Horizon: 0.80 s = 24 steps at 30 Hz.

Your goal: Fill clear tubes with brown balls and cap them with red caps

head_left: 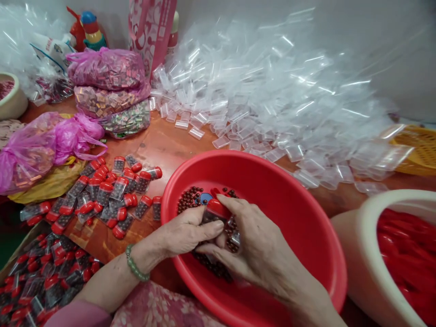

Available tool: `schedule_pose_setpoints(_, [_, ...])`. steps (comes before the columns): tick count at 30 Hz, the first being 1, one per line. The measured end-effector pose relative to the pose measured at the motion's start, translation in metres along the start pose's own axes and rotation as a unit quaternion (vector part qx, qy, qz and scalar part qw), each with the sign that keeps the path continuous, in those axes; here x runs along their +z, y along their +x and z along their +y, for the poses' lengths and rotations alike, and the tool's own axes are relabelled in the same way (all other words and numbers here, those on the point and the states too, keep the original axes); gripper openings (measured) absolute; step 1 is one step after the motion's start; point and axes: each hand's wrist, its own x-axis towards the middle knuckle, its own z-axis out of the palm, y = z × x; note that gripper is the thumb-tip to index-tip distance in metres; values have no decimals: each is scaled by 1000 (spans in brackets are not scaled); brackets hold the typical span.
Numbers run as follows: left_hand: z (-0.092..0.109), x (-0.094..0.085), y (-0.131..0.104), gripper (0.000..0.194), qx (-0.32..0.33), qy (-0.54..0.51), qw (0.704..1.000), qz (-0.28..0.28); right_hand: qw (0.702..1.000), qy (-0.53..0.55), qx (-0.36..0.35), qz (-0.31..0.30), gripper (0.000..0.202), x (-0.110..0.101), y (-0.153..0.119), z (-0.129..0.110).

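Above the red basin [289, 195], my left hand [184, 229] grips a small clear plastic container with a red cap [218, 208], its thumb across the front. Curled around the same container, my right hand [260, 236] has a finger at the red cap and its thumb underneath. Small round brown balls [187, 200] lie in the basin under and behind the hands, with a blue piece [205, 198] among them. My fingers partly hide the container, so its contents are hard to see.
Filled red-capped containers [104, 193] lie on the table at left, with more in a box [51, 277] below. Empty clear containers [259, 104] are heaped behind the basin. A cream tub [366, 222] of red pieces stands right. Pink bags [107, 68] sit back left.
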Motion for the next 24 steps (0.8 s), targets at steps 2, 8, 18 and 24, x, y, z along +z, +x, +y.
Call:
schedule_pose_setpoints(2, [-1, 1, 0, 50, -13, -13, 1000, 9, 999, -40, -19, 18, 55, 5, 1, -1])
schedule_pose_setpoints(8, [-7, 1, 1, 51, -20, -54, 998, -2, 992, -82, -65, 71, 59, 6, 5, -1])
schedule_pose_setpoints(18, [-5, 2, -1, 55, -37, -65, 997, 14, 988, -93, -88, 91, 50, 7, 6, -1])
schedule_pose_setpoints(24, [-1, 8, 9, 63, -83, -134, 981, 110, 990, -102, -72, 66, 51, 15, 2, -1])
